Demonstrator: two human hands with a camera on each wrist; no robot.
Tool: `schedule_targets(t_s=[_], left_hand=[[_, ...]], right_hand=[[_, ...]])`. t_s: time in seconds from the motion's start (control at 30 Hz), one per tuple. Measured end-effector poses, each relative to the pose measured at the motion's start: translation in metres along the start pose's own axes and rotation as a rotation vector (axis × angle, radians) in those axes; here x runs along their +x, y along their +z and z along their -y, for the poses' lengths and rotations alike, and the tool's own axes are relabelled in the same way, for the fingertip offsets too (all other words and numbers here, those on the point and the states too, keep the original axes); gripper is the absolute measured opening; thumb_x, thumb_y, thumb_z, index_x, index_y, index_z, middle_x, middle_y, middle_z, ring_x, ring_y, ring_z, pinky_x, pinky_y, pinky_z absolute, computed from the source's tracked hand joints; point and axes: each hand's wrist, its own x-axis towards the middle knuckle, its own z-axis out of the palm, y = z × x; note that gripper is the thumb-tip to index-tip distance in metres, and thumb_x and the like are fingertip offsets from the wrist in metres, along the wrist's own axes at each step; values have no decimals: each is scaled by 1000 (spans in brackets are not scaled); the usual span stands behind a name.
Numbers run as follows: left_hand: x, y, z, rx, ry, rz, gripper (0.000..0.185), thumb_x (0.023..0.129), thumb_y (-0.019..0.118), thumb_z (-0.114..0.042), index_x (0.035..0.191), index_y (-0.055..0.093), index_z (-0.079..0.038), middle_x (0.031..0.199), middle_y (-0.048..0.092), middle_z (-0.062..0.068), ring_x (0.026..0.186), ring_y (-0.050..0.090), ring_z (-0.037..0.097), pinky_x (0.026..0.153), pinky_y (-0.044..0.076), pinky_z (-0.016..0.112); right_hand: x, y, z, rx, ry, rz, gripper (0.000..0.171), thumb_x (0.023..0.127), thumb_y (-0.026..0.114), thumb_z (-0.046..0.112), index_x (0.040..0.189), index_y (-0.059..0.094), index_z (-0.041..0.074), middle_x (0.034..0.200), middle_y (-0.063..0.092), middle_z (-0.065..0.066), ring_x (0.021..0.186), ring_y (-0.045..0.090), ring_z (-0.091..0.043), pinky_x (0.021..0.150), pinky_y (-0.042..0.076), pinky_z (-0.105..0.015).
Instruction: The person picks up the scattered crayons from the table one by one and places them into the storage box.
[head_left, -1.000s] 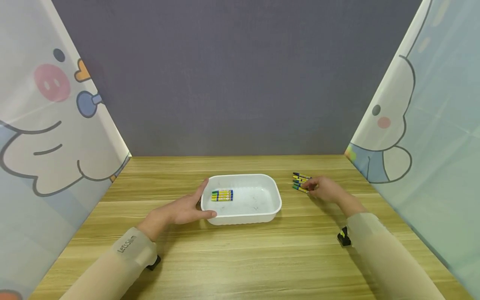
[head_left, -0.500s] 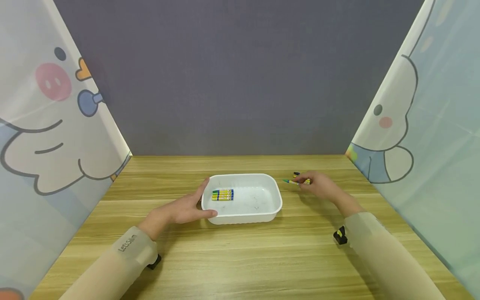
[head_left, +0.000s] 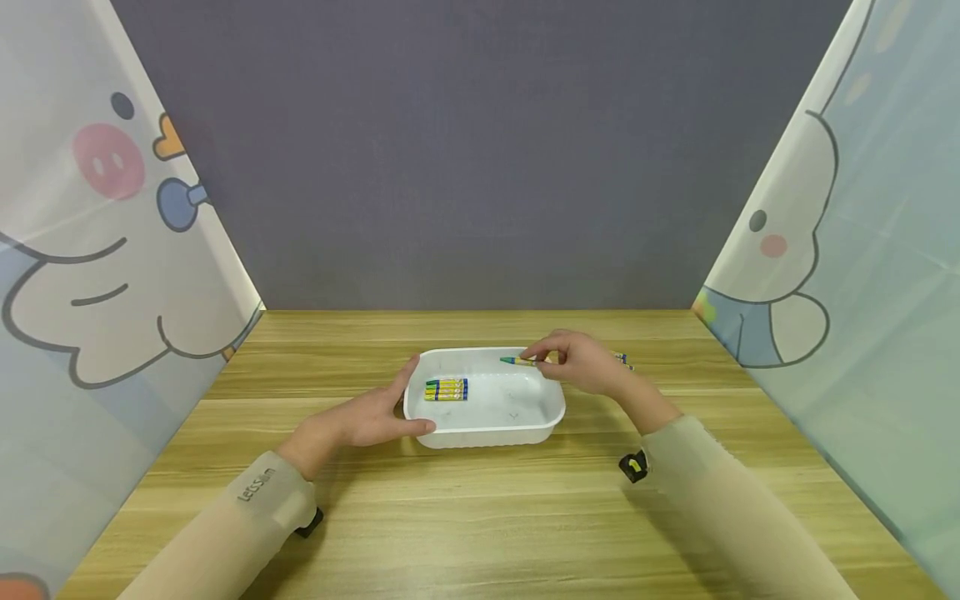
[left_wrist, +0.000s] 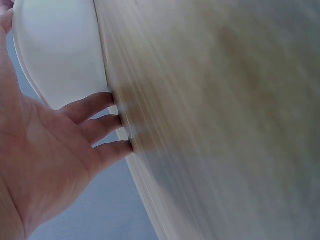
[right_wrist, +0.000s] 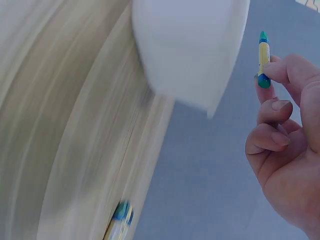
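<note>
A white plastic tray stands on the wooden table. My left hand spans its left end with fingers spread, the thumb against the front corner and the index finger along the back-left side. In the left wrist view, straight fingers touch the tray's outside near the table. My right hand pinches a green crayon between thumb and fingers over the tray's back-right rim. The right wrist view shows this crayon raised, green tip up, above the curled lower fingers. Several crayons lie side by side in the tray's left part.
More crayons lie on the table right of the tray, partly hidden by the right hand. The wooden table meets a dark grey panel at the back. Cartoon-printed sheets flank both sides.
My right hand has picked a green crayon from the group on the right and carried it left over the tray's rim. The left hand stays at the tray.
</note>
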Motion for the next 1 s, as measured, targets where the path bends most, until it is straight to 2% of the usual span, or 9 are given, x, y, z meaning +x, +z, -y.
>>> schedule_targets(t_s=[0.23, 0.47, 0.7, 0.8, 1.0], left_hand=[[1, 0, 1, 6, -11, -2, 127, 97, 75, -64, 177, -13, -20, 159, 56, 22, 136, 60, 33, 123, 39, 64], [1, 0, 0, 24, -23, -2, 127, 97, 74, -66, 177, -12, -20, 159, 56, 25, 135, 61, 34, 121, 42, 63], [1, 1, 1, 33, -25, -2, 126, 97, 74, -67, 177, -10, -16, 160, 55, 26, 134, 62, 33, 118, 45, 62], [1, 1, 0, 40, -29, 0, 126, 97, 73, -68, 177, -10, -17, 160, 54, 26, 133, 62, 33, 118, 45, 61], [0, 0, -1, 42, -35, -1, 126, 97, 72, -69, 177, -10, -17, 162, 53, 27, 135, 62, 34, 118, 45, 62]], right_hand=[[25, 31, 17, 7, -63, 73, 27, 104, 70, 13, 124, 85, 25, 114, 76, 3, 88, 57, -16, 76, 50, -30], [54, 67, 26, 14, -78, 158, 28, 102, 72, 10, 124, 85, 22, 117, 78, 3, 101, 63, -12, 84, 53, -30], [71, 95, 36, 44, -124, 167, 27, 100, 73, 8, 121, 85, 19, 112, 80, 3, 97, 63, -7, 84, 51, -24], [73, 101, 39, 76, -107, 164, 25, 100, 73, 9, 119, 86, 19, 107, 80, 3, 92, 61, -7, 83, 50, -24], [73, 105, 36, 92, -71, 166, 26, 97, 74, 8, 116, 87, 20, 107, 79, 4, 92, 60, -6, 85, 51, -25]])
